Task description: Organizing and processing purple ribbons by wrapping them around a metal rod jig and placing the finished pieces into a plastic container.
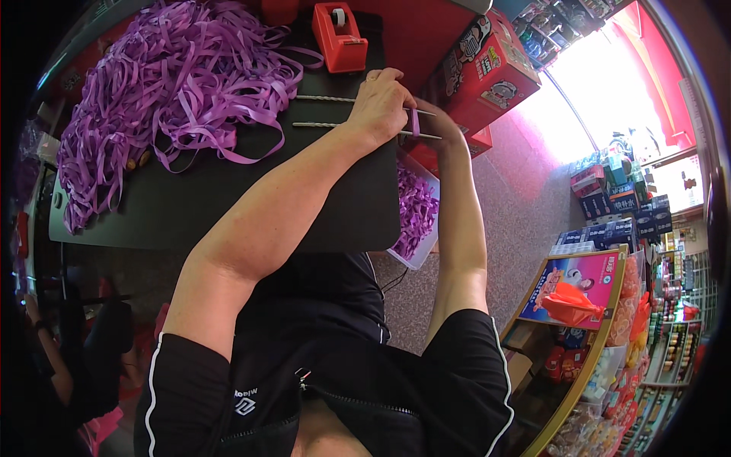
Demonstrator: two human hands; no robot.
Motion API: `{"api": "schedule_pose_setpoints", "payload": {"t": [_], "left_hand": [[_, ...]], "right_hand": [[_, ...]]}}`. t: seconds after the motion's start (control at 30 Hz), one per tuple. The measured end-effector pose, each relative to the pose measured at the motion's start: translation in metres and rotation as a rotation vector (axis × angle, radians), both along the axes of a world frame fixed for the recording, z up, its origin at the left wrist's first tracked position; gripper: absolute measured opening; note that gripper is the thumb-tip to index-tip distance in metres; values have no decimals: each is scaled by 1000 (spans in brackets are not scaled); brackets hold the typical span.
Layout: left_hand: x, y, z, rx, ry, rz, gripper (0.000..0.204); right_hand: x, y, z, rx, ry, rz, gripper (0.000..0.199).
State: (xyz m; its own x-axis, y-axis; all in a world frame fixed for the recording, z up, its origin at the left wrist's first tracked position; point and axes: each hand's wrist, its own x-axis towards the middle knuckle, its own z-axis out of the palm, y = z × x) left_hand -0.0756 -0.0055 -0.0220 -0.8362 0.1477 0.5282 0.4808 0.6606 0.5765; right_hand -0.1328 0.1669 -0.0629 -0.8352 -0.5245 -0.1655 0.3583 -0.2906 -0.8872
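Two thin twisted metal rods (320,124) run side by side across the right end of the dark table and reach past its edge. Over them lies my left hand (379,105), its fingers bent and closed; what they grip is hidden. A short band of purple ribbon (415,122) crosses between the rods, right beside my left fingers. My right hand (442,128) is at the rods' free ends, beyond the ribbon band, and its fingers are smeared by motion. A large heap of loose purple ribbon (190,84) covers the left of the table.
The dark table (320,206) carries a red tape dispenser (339,42) near my left hand. Below its right edge stands a white bin (426,244) of small purple ribbon pieces. Red cartons (487,76) are stacked behind my right hand. A display case (563,289) stands at the right.
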Motion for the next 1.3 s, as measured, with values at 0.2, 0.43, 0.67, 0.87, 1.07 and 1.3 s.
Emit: {"api": "schedule_pose_setpoints", "payload": {"t": [0.2,0.43,0.67,0.87,1.07,1.3], "left_hand": [[2,5,7,-34,-33,-13,25],[0,1,1,-65,-17,-5,24],[-1,-1,0,-49,-2,-15,24],[-1,-1,-4,-40,61,-6,21],[-4,-2,-5,9,26,-47,27],[18,-5,49,536,-376,-146,31]], "right_hand": [[29,18,-43,310,125,-11,25],[95,13,-33,421,345,-331,32],[131,8,1,316,167,-319,31],[128,8,30,322,-7,-323,27],[115,3,66,479,-151,-264,38],[104,6,96,562,-335,-105,53]]}}
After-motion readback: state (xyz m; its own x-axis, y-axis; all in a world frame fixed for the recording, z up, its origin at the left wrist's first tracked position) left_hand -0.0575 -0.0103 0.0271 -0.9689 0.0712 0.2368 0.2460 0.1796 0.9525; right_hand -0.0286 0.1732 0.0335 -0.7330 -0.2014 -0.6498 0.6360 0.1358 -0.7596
